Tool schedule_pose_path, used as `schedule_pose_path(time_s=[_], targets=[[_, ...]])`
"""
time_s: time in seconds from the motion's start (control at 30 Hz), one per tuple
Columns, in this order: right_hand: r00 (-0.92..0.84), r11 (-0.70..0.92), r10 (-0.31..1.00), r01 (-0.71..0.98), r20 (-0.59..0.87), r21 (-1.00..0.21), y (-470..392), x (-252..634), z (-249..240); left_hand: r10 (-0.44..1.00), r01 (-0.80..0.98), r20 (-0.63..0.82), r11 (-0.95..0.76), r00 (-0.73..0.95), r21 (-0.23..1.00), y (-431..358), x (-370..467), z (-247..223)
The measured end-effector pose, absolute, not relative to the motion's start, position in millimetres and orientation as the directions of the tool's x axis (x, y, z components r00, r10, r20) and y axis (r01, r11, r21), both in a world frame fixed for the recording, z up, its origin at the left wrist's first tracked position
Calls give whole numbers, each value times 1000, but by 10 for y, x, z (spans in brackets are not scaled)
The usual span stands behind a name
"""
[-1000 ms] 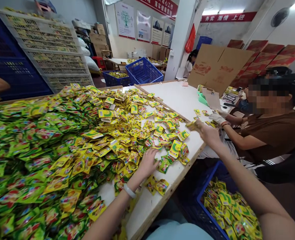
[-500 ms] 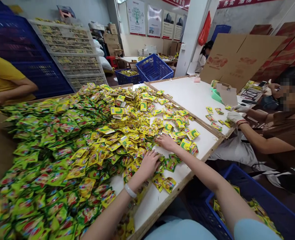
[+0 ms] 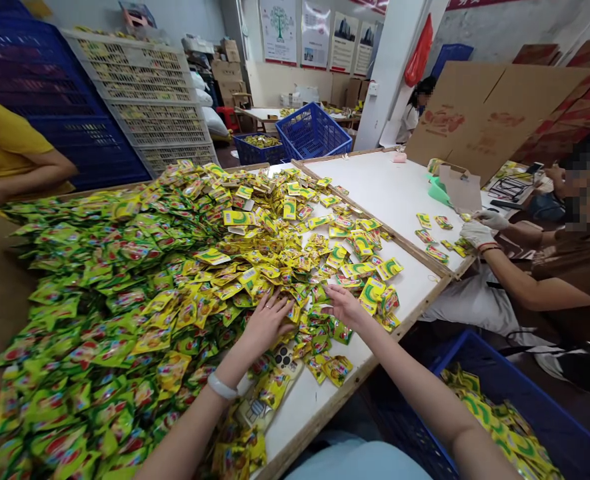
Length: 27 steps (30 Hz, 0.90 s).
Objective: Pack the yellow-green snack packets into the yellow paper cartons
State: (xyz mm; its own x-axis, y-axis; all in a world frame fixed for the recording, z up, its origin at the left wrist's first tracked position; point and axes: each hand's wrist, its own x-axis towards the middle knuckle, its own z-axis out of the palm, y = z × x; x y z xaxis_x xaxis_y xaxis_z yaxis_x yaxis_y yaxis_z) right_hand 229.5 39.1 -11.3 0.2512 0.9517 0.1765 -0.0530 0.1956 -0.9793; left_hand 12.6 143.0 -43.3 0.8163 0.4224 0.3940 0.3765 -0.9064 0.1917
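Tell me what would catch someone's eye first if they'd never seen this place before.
Probably the huge heap of small green and yellow packets, which covers most of the white table on the left, with the person's left hand spread on its near edge. Next might be the blue crate of yellow packets below the table on the right, and the bright red bag hanging by the pillar.

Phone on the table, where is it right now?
In the head view, the phone lies low, just left of center, partly under yellow packets, between the left hand and the near edge of the white table.
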Motion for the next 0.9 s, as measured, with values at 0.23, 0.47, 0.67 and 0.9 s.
schedule_pose_path(time_s=[0.23,0.47,0.67,0.9], targets=[[284,265,937,-195,204,-944,751,2074,277,514,373,427,-850,744,373,1294,141,-316],[407,283,885,-90,224,-955,259,1740,-223,836,69,328,-395,441,916,880,289,-304],[509,304,832,-83,222,-949,185,1712,-320,827,-26,295,-323,478,946,701,544,-306],[422,192,896,-94,136,-977,-133,2029,-324,728,92,268,-413,631,906,436,781,-486]])
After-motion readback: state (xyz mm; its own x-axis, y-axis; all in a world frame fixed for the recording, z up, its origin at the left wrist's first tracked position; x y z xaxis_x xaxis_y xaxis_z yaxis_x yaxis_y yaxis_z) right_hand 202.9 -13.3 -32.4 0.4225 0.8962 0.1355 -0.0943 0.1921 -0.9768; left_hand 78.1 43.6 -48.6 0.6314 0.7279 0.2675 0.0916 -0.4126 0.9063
